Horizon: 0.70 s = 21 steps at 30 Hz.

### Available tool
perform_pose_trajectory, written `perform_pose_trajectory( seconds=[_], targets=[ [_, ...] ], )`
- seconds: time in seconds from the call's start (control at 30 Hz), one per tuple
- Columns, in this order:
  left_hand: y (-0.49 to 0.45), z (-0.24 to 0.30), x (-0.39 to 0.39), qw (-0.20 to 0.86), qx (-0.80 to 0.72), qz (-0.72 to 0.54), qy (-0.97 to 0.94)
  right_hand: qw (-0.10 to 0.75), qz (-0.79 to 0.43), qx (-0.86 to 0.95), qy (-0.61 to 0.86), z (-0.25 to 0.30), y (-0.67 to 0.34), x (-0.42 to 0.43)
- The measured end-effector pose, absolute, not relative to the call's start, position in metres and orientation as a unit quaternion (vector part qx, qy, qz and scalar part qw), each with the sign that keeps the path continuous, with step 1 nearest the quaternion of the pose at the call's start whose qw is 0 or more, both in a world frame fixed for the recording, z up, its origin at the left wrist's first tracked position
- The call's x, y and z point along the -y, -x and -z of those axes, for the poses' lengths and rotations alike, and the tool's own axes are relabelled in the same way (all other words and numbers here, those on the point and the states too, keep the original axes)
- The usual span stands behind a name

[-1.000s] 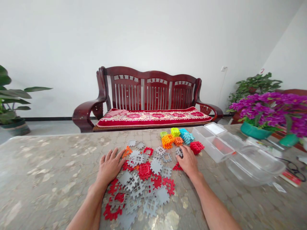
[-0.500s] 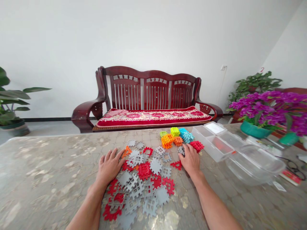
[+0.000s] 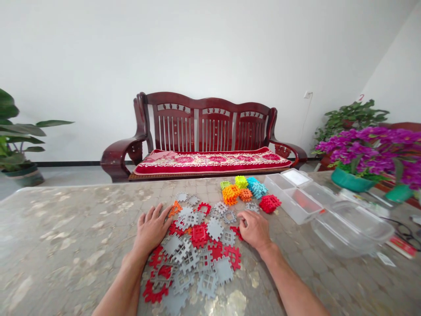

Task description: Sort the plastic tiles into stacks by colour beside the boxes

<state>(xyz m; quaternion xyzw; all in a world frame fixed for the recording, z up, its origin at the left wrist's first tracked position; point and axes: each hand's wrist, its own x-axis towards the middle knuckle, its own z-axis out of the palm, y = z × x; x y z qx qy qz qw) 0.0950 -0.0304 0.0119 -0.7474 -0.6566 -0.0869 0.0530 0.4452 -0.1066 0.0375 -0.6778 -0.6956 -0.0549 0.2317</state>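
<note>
My left hand (image 3: pixel 152 229) lies flat with fingers spread on the table, at the left edge of a loose pile of toothed plastic tiles. Grey tiles (image 3: pixel 215 229) and red tiles (image 3: pixel 199 235) overlap there, some with window cut-outs. An orange triangular tile (image 3: pixel 175 208) is by my left fingertips. My right hand (image 3: pixel 255 229) is closed, its fingers curled down over a red triangular tile (image 3: pixel 235 231) at the pile's right side; most of that tile is hidden under the hand. Just beyond it lie a grey tile (image 3: pixel 252 206) and a red stack (image 3: pixel 270 203).
Orange (image 3: pixel 230 194), yellow-green (image 3: pixel 241 181) and blue stacks (image 3: pixel 257 187) stand at the back. To the right are a clear compartment box (image 3: pixel 289 202), a clear plastic container (image 3: pixel 353 228), glasses (image 3: pixel 406 232) and purple flowers (image 3: pixel 365 147). A wooden bench (image 3: pixel 210 127) stands behind the table.
My right hand has drawn back toward me and left from the grey tile near the red stack, to the red triangular tile, its fingers curling. My left hand stays put.
</note>
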Motion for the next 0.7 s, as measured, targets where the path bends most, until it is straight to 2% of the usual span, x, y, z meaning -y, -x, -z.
perform_pose_trajectory(
  seconds=[0.13,0.27,0.5,0.7],
  targets=[
    [-0.094,-0.010,0.030,0.052,0.655,0.096,0.748,0.283,0.081,0.691,0.660,-0.039,-0.448,0.103],
    [-0.095,-0.012,0.031,0.049,0.656,0.087,0.748,0.332,0.101,0.604,0.717,-0.041,-0.465,0.101],
    [-0.098,-0.018,0.033,0.050,0.661,0.084,0.744,0.248,0.105,0.561,0.783,-0.035,-0.478,0.100],
    [-0.096,-0.014,0.031,0.053,0.660,0.080,0.745,0.226,0.093,0.556,0.795,-0.026,-0.477,0.097]
  ],
)
